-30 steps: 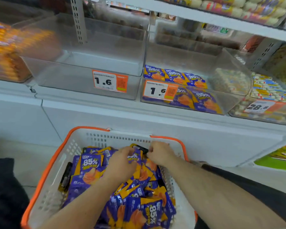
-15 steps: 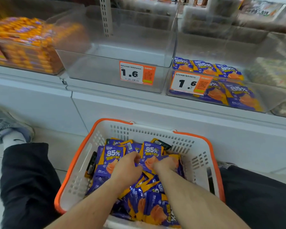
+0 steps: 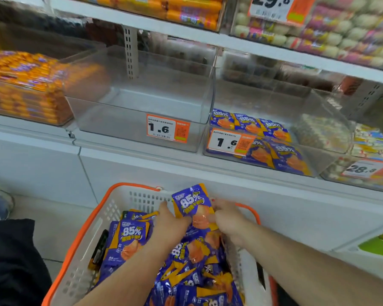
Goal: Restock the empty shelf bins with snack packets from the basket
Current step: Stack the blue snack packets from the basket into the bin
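Both hands are in the basket [image 3: 111,208] at its far rim: the left hand [image 3: 170,226] and right hand [image 3: 228,219] each keep a grip on a side of one upright purple packet [image 3: 191,203], raised above the packets [image 3: 186,272] heaped in the basket. On the shelf [image 3: 142,155] above, the middle bin [image 3: 139,100] holds nothing. The bin to its right [image 3: 318,111] has a few matching packets along its front edge.

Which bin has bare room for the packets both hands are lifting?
The clear middle bin, between the orange-pack bin and the partly stocked bin, shows a bare floor. The partly stocked one has room only above and behind its packets. The basket is crowded around the left hand, right hand and lifted packet.
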The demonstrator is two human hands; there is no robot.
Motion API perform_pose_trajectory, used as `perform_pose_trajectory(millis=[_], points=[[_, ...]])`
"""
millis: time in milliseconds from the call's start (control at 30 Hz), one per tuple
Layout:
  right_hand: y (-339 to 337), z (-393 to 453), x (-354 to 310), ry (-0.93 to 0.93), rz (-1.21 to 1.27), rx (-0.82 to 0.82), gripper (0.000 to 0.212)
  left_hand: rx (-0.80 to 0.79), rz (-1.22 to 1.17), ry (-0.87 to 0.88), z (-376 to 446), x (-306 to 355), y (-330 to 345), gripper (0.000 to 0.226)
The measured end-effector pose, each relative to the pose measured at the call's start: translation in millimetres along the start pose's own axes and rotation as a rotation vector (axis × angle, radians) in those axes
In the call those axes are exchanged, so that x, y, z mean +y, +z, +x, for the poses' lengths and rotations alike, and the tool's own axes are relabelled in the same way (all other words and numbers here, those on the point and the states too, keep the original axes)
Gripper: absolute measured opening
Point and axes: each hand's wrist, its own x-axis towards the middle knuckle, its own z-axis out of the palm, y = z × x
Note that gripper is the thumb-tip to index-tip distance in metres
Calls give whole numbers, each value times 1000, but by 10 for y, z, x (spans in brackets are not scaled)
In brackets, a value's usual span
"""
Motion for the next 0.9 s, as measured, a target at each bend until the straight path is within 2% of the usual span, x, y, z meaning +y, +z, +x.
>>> perform_pose_trajectory(millis=[100,167,267,467,667,733,800,900], points=[[-190,-218,-248,-138,5,21,14,-25,-278,108,-97,233,23,73],[-260,-328,-403,-227,7,107,25,-3,-348,180,-179,423,7,65],[-334,-498,-629,-335,45,221,39,8,-409,261,-259,671,-21,62],[-484,-672,-892,-419,179,255,35,-8,-422,429,-355,1167,-42,54],[-732,-574,-1162,-480,312,319,36,-58,-298,647,-282,1693,6,50],[-823,-534,-1288,-475,364,330,36,40,-186,768,-169,1844,45,43],[-947,-507,-1412,-456,417,352,32,211,-39,925,0,1987,28,35],[-1149,-421,-1586,-382,487,417,27,352,328,1027,362,2086,-63,39]])
